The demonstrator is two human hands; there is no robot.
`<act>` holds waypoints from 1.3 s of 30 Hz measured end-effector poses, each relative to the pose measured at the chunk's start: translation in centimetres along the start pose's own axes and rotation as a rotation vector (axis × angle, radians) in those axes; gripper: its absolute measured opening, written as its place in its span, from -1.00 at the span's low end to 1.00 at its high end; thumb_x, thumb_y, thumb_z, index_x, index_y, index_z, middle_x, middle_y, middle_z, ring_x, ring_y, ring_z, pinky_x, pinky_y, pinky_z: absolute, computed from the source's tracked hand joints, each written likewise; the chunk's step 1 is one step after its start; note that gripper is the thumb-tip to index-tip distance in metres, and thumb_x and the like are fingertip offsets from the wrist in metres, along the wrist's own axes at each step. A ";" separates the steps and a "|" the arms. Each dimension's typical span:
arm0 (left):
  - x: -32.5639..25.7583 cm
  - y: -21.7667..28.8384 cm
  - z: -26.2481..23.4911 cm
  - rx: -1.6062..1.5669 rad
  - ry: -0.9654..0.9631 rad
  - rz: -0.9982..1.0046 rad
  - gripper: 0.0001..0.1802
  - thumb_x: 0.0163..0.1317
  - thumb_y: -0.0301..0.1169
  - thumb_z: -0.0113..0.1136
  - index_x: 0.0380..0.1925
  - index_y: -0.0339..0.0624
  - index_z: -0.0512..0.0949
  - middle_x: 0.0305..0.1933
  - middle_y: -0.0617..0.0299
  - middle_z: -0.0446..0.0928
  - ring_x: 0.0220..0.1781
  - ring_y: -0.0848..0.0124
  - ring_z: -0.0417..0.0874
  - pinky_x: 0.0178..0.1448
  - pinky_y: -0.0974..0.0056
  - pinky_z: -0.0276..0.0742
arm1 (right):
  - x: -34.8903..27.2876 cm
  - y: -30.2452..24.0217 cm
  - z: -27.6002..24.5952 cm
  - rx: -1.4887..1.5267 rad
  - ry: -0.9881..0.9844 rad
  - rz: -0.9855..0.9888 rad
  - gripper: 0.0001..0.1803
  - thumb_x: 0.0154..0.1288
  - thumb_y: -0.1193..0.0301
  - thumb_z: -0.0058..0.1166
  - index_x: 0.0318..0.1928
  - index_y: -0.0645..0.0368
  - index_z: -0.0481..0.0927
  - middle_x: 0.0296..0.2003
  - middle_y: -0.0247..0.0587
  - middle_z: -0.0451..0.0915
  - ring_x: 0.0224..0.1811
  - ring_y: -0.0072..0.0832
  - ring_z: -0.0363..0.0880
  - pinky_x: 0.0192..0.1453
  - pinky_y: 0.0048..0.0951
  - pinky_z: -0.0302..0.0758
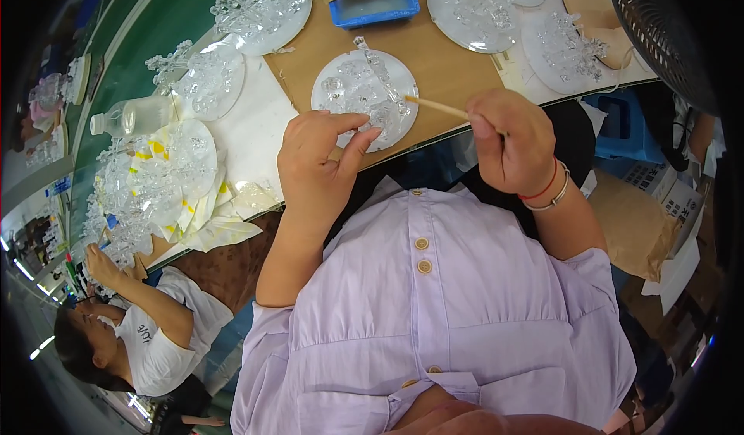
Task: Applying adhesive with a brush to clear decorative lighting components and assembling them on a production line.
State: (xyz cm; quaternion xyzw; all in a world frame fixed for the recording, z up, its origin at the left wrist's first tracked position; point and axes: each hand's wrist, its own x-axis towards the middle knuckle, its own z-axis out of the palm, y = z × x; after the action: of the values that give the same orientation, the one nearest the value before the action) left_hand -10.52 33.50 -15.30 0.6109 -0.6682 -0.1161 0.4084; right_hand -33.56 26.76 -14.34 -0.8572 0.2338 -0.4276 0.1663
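Observation:
In front of me a round white plate (pixel 322 94) carries a cluster of clear, glassy plastic pieces (pixel 358 86). My left hand (pixel 322 156) is at the plate's near left edge, thumb and forefinger brought close together in a pinch. Whatever is between those fingertips is too small and clear to make out. To the right, my right hand (pixel 511 140) is closed on a thin wooden stick (pixel 442 108). The stick points left, and its darker tip lies over the plate's right edge, by the clear pieces.
Brown cardboard (pixel 457 79) lies under the plate. Beyond it stands a blue tray (pixel 376 7). More discs with clear pieces (pixel 267 17) lie on both sides. A clear bottle (pixel 136 116) rests at left, a black fan (pixel 666 32) at far right. A co-worker (pixel 147 319) sits at lower left.

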 end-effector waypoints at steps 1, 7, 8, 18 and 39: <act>0.0 0.0 0.0 -0.003 0.000 0.000 -0.79 -0.06 -0.43 0.49 -0.40 -0.10 0.65 -0.39 0.25 0.64 -0.24 0.19 0.61 -0.05 0.19 0.52 | 0.1 0.3 0.0 -0.009 0.020 0.004 -0.90 0.24 0.67 0.02 -0.23 0.32 0.44 -0.41 -0.03 0.58 -0.46 -0.19 0.58 -0.35 -0.39 0.53; 0.0 0.0 0.0 -0.008 0.002 -0.006 -0.80 -0.06 -0.43 0.49 -0.41 -0.10 0.65 -0.40 0.26 0.64 -0.25 0.19 0.61 -0.02 0.18 0.53 | -0.2 0.1 -0.2 -0.042 0.006 -0.006 -0.89 0.24 0.66 0.02 -0.22 0.32 0.45 -0.41 -0.02 0.58 -0.46 -0.19 0.58 -0.37 -0.39 0.52; -0.1 0.0 0.0 -0.015 0.003 -0.011 -0.80 -0.06 -0.43 0.49 -0.41 -0.10 0.65 -0.39 0.26 0.64 -0.24 0.20 0.61 -0.02 0.18 0.52 | -0.5 -0.1 -0.3 -0.040 0.005 -0.006 -0.89 0.24 0.66 0.02 -0.22 0.32 0.45 -0.41 -0.02 0.58 -0.46 -0.19 0.58 -0.37 -0.39 0.52; 0.0 0.0 -0.1 0.006 -0.008 -0.011 -0.79 -0.06 -0.43 0.49 -0.40 -0.09 0.65 -0.38 0.24 0.64 -0.24 0.18 0.61 -0.03 0.16 0.53 | -1.2 -2.2 -0.4 0.098 -0.053 -0.003 -0.88 0.21 0.66 -0.01 -0.23 0.28 0.43 -0.45 -0.08 0.54 -0.51 -0.24 0.55 -0.42 -0.38 0.50; 1.1 0.0 -1.4 -0.035 -0.114 0.044 -0.74 -0.05 -0.46 0.48 -0.31 -0.10 0.64 -0.36 0.21 0.63 -0.30 0.23 0.60 0.02 0.16 0.52 | 2.1 2.3 0.2 -0.077 0.059 -0.078 -0.85 0.22 0.65 0.07 -0.19 0.29 0.46 -0.39 -0.07 0.57 -0.48 -0.19 0.54 -0.37 -0.36 0.50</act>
State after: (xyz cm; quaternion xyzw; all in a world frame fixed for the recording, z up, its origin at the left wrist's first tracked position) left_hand -9.47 32.92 -14.00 0.5812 -0.7016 -0.1531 0.3828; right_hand -32.86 23.72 -14.21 -0.8585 0.2214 -0.4493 0.1097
